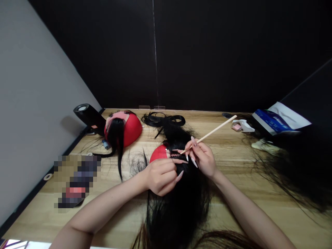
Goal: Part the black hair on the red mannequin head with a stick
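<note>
A red dome-shaped form in the middle of the table carries a wig of long black hair. A narrow pale parting with small stitches or knots shows between dark strands. My right hand grips a thin wooden stick like a pen, its lower end at the parting. Whatever is at the stick's very tip is too small to tell. My left hand rests on the hair just below, fingers curled, index finger laid along the parting's edge. Anything between those fingers is hidden.
At left stand a second red form with hair, a black cylindrical speaker and a pixelated item. Loose black hair lies behind. At right are a blue-and-white pack, crumpled tissue and more dark hair.
</note>
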`<state>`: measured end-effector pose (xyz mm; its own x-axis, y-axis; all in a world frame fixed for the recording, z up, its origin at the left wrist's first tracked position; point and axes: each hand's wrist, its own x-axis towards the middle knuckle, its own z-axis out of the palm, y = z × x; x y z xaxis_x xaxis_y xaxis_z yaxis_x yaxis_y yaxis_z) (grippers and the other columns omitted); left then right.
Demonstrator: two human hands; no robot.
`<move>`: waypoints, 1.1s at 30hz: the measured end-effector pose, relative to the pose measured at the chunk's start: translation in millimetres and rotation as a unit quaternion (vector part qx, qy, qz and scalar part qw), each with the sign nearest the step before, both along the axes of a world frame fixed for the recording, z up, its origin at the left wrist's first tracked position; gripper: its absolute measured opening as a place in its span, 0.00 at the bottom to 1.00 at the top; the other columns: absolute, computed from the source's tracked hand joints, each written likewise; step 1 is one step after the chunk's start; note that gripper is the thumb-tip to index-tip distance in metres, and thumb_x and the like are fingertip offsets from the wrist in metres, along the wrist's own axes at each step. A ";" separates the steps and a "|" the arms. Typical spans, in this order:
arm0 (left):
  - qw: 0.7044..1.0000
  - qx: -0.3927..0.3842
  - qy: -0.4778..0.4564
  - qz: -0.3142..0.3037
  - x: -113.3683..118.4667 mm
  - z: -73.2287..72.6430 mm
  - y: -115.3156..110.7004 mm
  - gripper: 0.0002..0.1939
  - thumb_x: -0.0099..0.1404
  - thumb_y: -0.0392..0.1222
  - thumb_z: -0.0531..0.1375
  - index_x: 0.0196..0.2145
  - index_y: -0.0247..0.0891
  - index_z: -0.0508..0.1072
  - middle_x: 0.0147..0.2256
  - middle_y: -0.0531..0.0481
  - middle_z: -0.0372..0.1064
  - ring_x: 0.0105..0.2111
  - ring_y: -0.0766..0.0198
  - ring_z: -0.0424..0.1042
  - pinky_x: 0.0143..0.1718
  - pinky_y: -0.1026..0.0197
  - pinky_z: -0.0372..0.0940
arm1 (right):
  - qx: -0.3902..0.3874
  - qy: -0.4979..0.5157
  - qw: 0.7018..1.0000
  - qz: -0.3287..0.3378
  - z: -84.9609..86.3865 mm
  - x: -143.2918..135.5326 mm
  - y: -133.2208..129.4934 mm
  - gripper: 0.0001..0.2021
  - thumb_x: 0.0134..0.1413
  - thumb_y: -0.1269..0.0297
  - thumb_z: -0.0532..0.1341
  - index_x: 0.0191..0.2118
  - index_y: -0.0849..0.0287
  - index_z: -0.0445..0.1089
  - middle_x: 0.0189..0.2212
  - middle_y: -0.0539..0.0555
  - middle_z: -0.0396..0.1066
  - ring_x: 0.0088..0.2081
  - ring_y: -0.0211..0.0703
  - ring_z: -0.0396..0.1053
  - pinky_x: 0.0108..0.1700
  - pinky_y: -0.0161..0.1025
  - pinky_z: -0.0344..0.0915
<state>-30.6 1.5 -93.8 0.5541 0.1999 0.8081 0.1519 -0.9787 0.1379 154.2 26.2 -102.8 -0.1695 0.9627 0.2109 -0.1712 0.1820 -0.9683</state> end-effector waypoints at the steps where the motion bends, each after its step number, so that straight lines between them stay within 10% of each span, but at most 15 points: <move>1: 1.000 -0.002 0.001 -0.003 0.0 -0.1 -0.1 0.12 0.63 0.27 0.52 0.24 0.38 0.60 0.19 0.56 0.56 0.24 0.68 0.67 0.45 0.59 0.74 | 0.001 0.001 1.000 -0.004 -1.1 -0.1 0.0 0.19 0.61 0.48 0.57 0.31 0.60 0.70 0.21 0.48 0.66 0.18 0.30 0.55 0.21 0.32 0.53; 12: 0.983 -0.179 -0.004 0.031 -13.9 20.2 4.9 0.12 0.69 0.30 0.48 0.28 0.35 0.63 0.28 0.48 0.63 0.32 0.64 0.65 0.37 0.59 0.66 | 0.018 0.030 0.999 -0.035 -2.5 -4.9 -1.4 0.13 0.61 0.52 0.57 0.33 0.57 0.64 0.23 0.46 0.68 0.17 0.28 0.56 0.21 0.30 0.55; 19: 0.950 -0.026 0.235 0.205 -11.8 32.4 22.6 0.15 0.71 0.39 0.49 0.26 0.35 0.65 0.28 0.48 0.62 0.31 0.62 0.56 0.35 0.56 0.53 | 0.019 0.040 0.997 -0.062 1.1 -8.1 -4.7 0.15 0.60 0.51 0.57 0.31 0.58 0.63 0.21 0.47 0.68 0.16 0.28 0.56 0.19 0.30 0.52; 33: 0.914 0.007 0.361 0.183 -2.9 47.0 33.6 0.13 0.69 0.40 0.50 0.29 0.36 0.67 0.27 0.48 0.65 0.27 0.61 0.62 0.32 0.57 0.53 | -0.001 0.060 0.997 -0.057 1.8 -7.9 -5.6 0.14 0.59 0.51 0.59 0.32 0.58 0.63 0.22 0.47 0.69 0.15 0.29 0.60 0.19 0.31 0.57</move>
